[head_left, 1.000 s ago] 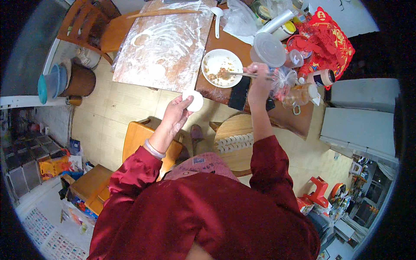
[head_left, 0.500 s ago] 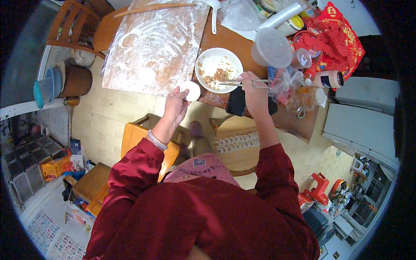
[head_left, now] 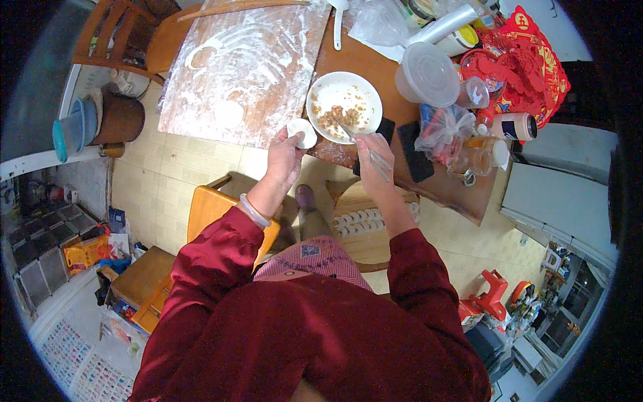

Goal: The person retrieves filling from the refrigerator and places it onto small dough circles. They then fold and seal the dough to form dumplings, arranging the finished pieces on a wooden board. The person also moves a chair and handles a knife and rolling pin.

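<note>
Between the thumb and fingers of my left hand (head_left: 286,154) is a round white dumpling wrapper (head_left: 303,132), held just left of the bowl. My right hand (head_left: 375,159) grips a pair of chopsticks (head_left: 380,163), whose tips reach into the filling (head_left: 335,119). That brownish minced filling lies in a white bowl (head_left: 365,87) at the table's near edge. Another wrapper (head_left: 231,114) rests on the floured board (head_left: 268,67). Below my right forearm, rows of shaped dumplings (head_left: 362,221) lie on a round wooden stool or tray (head_left: 365,251), partly hidden by the arm.
Right of the bowl lie dark flat objects (head_left: 415,153), a lidded plastic tub (head_left: 429,74), a tied plastic bag (head_left: 443,130) and jars (head_left: 472,161). A white spoon (head_left: 337,30) and a rolling pin (head_left: 244,7) are farther back. An orange chair (head_left: 207,211) stands by my left arm.
My right hand has swung left and nearer to me, the chopsticks now steeper in the filling. My left hand with the wrapper has shifted slightly right. The view has moved a little.
</note>
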`<state>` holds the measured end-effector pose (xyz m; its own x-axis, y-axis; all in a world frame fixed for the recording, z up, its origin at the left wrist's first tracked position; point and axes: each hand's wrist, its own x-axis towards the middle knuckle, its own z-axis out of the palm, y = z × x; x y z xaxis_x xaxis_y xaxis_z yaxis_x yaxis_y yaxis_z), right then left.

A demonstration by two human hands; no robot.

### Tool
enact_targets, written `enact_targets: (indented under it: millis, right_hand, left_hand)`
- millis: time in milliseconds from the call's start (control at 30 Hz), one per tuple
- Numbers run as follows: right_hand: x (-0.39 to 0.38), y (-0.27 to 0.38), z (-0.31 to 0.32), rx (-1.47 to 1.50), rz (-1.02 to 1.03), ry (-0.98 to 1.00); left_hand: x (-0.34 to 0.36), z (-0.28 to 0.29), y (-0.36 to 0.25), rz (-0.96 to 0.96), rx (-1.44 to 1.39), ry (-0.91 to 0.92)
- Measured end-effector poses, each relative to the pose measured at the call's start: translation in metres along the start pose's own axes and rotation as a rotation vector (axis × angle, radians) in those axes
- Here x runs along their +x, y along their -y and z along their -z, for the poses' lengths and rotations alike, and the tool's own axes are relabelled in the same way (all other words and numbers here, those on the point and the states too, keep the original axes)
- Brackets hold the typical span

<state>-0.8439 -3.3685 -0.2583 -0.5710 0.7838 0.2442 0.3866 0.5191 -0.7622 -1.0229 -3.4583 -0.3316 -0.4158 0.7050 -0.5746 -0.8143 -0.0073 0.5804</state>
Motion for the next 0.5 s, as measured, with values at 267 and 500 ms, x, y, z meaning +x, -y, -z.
enact_targets:
  millis: [267,500]
  right_hand:
    - [-0.006,-0.002,-0.003,0.142,-0.118,-0.018]
    - [-0.012,-0.004,-0.007,0.032,0.087,0.058]
  left_hand:
    - [-0.003,-0.004,0.002,-0.020,-0.053,0.020]
    - [-0.004,-0.013,0.006,-0.011,-0.063,0.023]
